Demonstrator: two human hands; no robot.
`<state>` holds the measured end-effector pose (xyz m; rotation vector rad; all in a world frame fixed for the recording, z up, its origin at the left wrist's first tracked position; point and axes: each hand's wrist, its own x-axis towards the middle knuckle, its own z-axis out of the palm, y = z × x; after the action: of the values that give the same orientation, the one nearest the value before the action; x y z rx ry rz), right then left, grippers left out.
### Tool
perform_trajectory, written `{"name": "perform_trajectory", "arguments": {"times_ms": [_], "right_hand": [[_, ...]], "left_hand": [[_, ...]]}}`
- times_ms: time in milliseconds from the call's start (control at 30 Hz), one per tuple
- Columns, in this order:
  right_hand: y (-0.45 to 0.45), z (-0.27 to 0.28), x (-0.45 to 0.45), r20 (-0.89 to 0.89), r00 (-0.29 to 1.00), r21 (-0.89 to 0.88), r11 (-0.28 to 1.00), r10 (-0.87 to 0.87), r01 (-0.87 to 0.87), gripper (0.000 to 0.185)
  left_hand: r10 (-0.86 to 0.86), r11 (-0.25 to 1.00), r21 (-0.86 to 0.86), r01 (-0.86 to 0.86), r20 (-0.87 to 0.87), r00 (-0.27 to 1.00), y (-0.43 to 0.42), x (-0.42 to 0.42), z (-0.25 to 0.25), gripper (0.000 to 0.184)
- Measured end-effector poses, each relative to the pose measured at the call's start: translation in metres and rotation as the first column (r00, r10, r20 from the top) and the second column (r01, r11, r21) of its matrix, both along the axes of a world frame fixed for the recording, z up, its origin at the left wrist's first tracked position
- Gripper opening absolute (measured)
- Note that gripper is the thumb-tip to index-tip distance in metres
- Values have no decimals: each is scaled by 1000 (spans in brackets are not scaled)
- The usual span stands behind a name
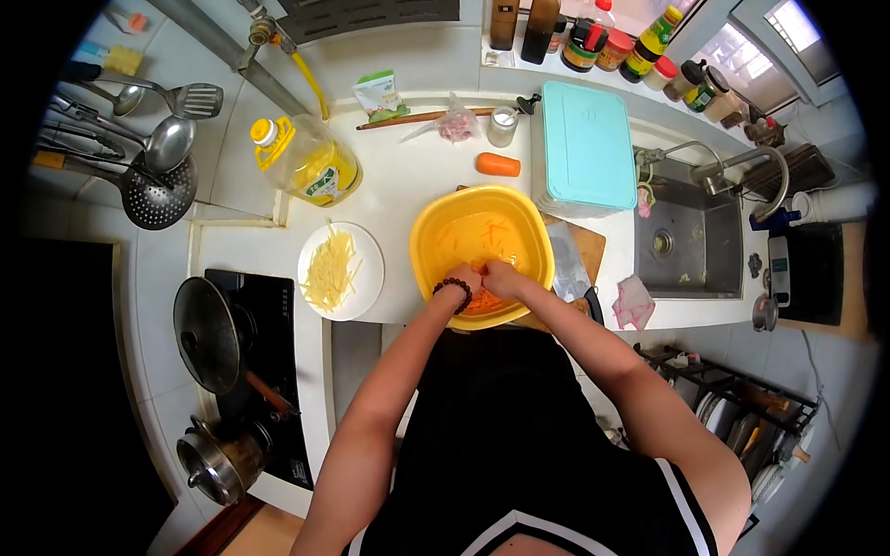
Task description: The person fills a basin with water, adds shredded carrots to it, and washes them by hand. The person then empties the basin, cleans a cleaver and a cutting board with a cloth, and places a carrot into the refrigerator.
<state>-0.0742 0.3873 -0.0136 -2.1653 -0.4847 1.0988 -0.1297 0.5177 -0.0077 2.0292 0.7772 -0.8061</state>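
Both hands are low inside a yellow basin [426,232] that holds water and loose orange carrot strips [494,232]. My left hand [467,276], with a dark beaded bracelet at the wrist, is closed, and orange strips show at its fingers. Close against it, my right hand [502,279] is also closed, its fingertips partly hidden. More strips lie in the water just below the hands. Left of the basin stands a white plate [371,278] with a heap of pale yellow strips [331,271]. Behind the basin lies a carrot piece [498,165].
A cleaver [570,259] rests on a wooden cutting board [590,243] right of the basin. Behind are a teal-lidded box [589,144], an oil jug [311,167] and a glass jar [502,127]. The sink [691,264] is at right; a wok [206,334] sits on the left stove.
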Motion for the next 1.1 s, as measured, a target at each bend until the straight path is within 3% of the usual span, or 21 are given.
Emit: {"name": "perform_trajectory", "arguments": {"times_ms": [67, 133, 167, 233, 267, 333, 400, 467, 533, 567, 633, 733, 800, 867, 933, 1000, 1033, 1067, 1100], "right_hand": [[3, -12, 0, -3, 1000, -6, 1000, -23, 23, 33], [6, -10, 2, -3, 999, -14, 999, -48, 48, 35], [8, -7, 4, 39, 999, -38, 999, -14, 16, 36], [8, 9, 7, 77, 997, -63, 998, 14, -9, 38], [7, 19, 10, 101, 995, -17, 1000, 15, -13, 38], [4, 34, 16, 128, 992, 27, 1000, 12, -15, 38], [0, 44, 18, 254, 963, 238, 971, -89, 27, 35], [-4, 53, 22, 286, 956, 241, 971, -61, -10, 32], [-11, 60, 24, 315, 949, 247, 967, -26, -55, 29], [-15, 63, 26, 304, 950, 213, 967, 73, -142, 26], [-21, 60, 24, 282, 941, 191, 951, 186, -245, 23], [-22, 65, 19, 340, 928, 230, 944, 152, -239, 19], [-23, 77, 16, 438, 879, 66, 969, 187, -239, 18], [-25, 85, 10, 482, 848, 27, 964, 221, -266, 18], [-25, 91, 11, 526, 815, -17, 961, 244, -277, 17], [-26, 95, 10, 573, 819, 202, 972, -20, -118, 15], [-27, 97, 9, 572, 820, 198, 974, -23, -110, 15], [-27, 99, 8, 503, 850, 313, 950, -156, -11, 15], [-27, 102, 7, 418, 864, 418, 904, -281, 92, 14]], "left_hand": [[-9, 1000, -5, 9, 4, 1000, 4, -2, -33, 44], [141, 990, -28, -139, 123, 982, 4, -7, -49, 48], [138, 990, -28, -135, 130, 982, 7, -4, -52, 48], [320, 918, -260, -299, 44, 946, 13, -3, -53, 58], [314, 921, -259, -292, 46, 948, 13, -2, -52, 58], [542, 820, -370, -437, 255, 801, 12, 0, -47, 63], [488, 866, -311, -393, 349, 800, 16, 3, -28, 55], [431, 902, -242, -358, 438, 789, 21, 2, -7, 47], [146, 989, -73, -126, 502, 852, 26, -6, 4, 37], [154, 988, -67, -139, 502, 851, 28, -10, 9, 37], [-175, 984, 93, 149, 470, 865, 28, -22, 16, 28], [-158, 987, 104, 120, 560, 813, 23, -31, 26, 26], [-160, 986, 128, 107, 550, 820, 20, -32, 29, 25], [-272, 959, 206, 194, 482, 833, 17, -29, 41, 26], [-220, 975, 158, 157, 569, 792, 15, -29, 58, 24], [-164, 986, 99, 131, 644, 748, 14, -32, 64, 22], [-97, 995, 77, 60, 726, 681, 14, -34, 66, 20], [-32, 999, 47, -8, 798, 602, 14, -34, 67, 19], [-35, 999, 44, 0, 797, 602, 14, -34, 74, 19]]}}
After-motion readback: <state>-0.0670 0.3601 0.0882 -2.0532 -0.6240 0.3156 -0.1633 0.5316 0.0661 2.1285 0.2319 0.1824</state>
